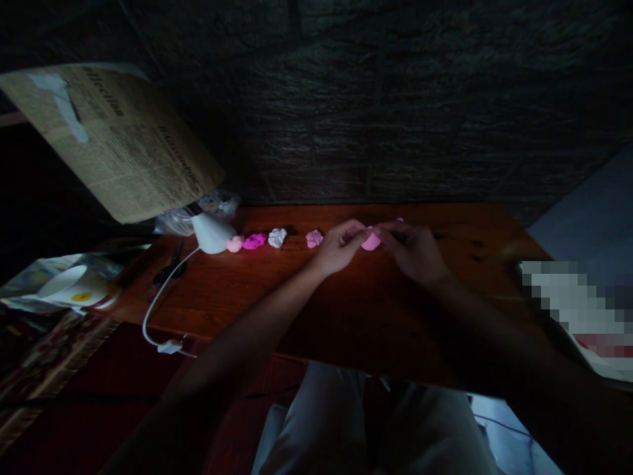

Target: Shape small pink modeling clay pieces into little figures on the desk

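Between my two hands is a small piece of pink paper [370, 240], pinched from both sides above the wooden table. My left hand [342, 245] grips its left edge with the fingers curled and pressed together. From the other side, my right hand [411, 249] pinches the upper right edge. Left of my hands, a crumpled mauve-pink paper ball [314, 238] rests on the table. Farther left lie a white crumpled ball [277, 237], a bright magenta one [254, 241] and a pale pink one [235, 243]. A bit of pink [399, 219] shows behind my right hand.
A lamp with a white base [211, 232] and newsprint shade [133, 142] stands at the left, its white cord [148, 310] hanging over the edge. Nearby are dark scissors [169, 265] and a white paper cup [76, 287]. A dark brick-patterned wall [346, 132] rises behind the table [237, 284].
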`<state>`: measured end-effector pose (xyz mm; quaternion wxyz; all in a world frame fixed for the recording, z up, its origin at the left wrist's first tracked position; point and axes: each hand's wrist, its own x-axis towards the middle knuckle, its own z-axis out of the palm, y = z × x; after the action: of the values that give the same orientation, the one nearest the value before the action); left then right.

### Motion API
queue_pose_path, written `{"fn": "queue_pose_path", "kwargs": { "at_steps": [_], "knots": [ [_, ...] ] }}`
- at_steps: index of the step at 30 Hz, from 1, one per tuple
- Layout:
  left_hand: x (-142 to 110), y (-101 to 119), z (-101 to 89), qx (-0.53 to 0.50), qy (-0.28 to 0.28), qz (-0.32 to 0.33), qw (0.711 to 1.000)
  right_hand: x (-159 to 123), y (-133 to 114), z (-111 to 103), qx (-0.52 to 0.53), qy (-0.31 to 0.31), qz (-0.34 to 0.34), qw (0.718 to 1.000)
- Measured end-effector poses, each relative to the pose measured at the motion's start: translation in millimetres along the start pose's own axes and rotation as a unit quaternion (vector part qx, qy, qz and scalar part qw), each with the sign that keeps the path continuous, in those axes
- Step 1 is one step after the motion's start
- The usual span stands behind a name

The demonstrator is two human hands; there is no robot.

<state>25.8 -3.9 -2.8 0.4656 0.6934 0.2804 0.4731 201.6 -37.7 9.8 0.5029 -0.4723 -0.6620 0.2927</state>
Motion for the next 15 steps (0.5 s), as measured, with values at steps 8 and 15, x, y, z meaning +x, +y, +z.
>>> {"fn": "queue_pose_path", "kwargs": {
  "at_steps": [8, 15],
  "knots": [
    [1.0, -1.2, 1.2, 0.029, 0.013, -0.016, 0.999, 0.6, 1.3, -1.0, -0.009, -0.015, -0.008, 1.0],
    [0.9, 0.3, -3.5, 0.052, -0.011, 0.008, 0.999, 0.0, -1.7, 0.3, 0.027, -0.024, 0.007, 0.999]
  ]
}}
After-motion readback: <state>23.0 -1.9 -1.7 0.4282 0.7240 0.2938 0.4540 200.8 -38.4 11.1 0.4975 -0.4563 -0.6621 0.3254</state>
